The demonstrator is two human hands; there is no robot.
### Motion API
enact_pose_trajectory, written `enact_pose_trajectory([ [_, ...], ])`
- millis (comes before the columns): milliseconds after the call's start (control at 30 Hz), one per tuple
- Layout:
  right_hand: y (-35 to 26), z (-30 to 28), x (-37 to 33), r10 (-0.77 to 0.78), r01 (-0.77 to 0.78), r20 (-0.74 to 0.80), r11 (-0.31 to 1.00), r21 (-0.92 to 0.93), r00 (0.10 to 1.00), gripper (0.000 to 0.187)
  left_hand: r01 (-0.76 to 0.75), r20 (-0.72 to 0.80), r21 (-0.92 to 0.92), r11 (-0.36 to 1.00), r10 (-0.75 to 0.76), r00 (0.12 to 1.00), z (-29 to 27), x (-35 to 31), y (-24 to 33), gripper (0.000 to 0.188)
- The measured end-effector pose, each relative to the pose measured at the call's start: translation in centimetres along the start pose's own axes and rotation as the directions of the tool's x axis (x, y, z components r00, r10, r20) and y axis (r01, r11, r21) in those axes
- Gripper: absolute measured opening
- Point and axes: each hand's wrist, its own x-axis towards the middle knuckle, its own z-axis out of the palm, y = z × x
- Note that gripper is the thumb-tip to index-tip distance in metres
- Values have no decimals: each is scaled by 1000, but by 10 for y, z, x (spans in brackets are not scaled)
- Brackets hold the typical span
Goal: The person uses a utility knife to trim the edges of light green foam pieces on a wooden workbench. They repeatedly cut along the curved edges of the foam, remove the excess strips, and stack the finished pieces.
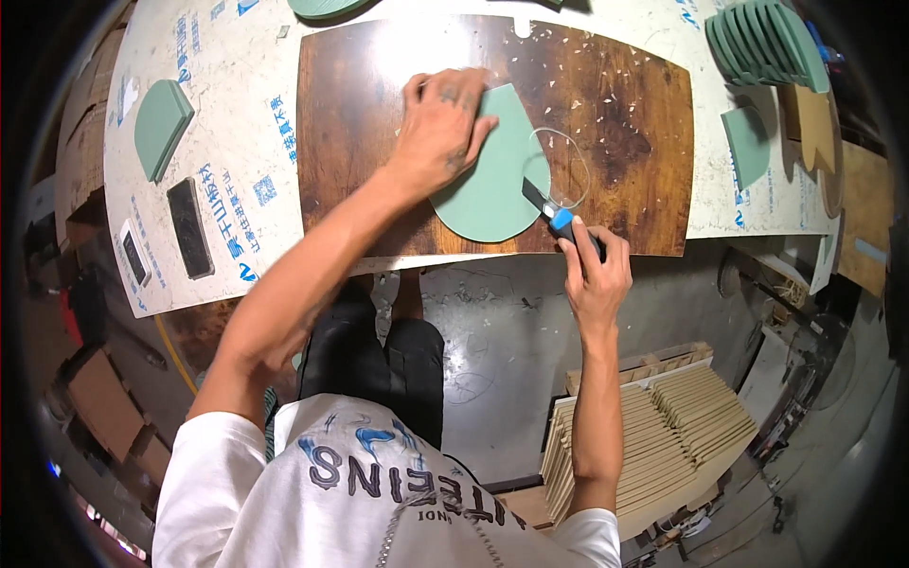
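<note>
A flat green teardrop-shaped piece point(492, 189) lies on a dark brown wood-look board point(355, 123), its narrow end pointing away from me. My left hand point(443, 133) grips its upper left side, fingers bent at the edge and thumb on the top face. In my right hand point(597, 260) is a blue and black utility knife point(562, 223). Its dark blade is out and meets the lower right edge of the piece. From that edge a thin pale trimmed strip point(588, 170) curls in a loop over the board.
A row of green pieces point(757, 47) stands at the far right, with a single one point(748, 147) nearer. Stacked green pieces point(161, 128) and a dark phone point(190, 227) lie at left on the printed white tabletop point(246, 133). Beige panels point(653, 435) fill a pallet below right.
</note>
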Motion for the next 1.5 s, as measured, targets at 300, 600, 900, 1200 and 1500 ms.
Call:
enact_pose_trajectory([
  [300,4,1,0,-33,33,4,999,-40,999,39,278,-35,64,958,-276,960,10,-22,31,29],
  [600,19,32,95,-157,157,2,986,56,988,36,216,-58,75,973,-212,975,11,-15,29,28],
  [900,28,25,94,-194,191,32,978,78,981,35,173,-53,61,983,-170,984,15,-19,38,27],
  [1200,27,58,160,-188,188,-48,982,-7,981,32,151,-71,89,984,-145,987,10,-25,31,29],
  [1500,-36,-69,-12,736,-665,45,582,468,675,63,-164,200,36,986,154,968,-15,-5,55,46],
])
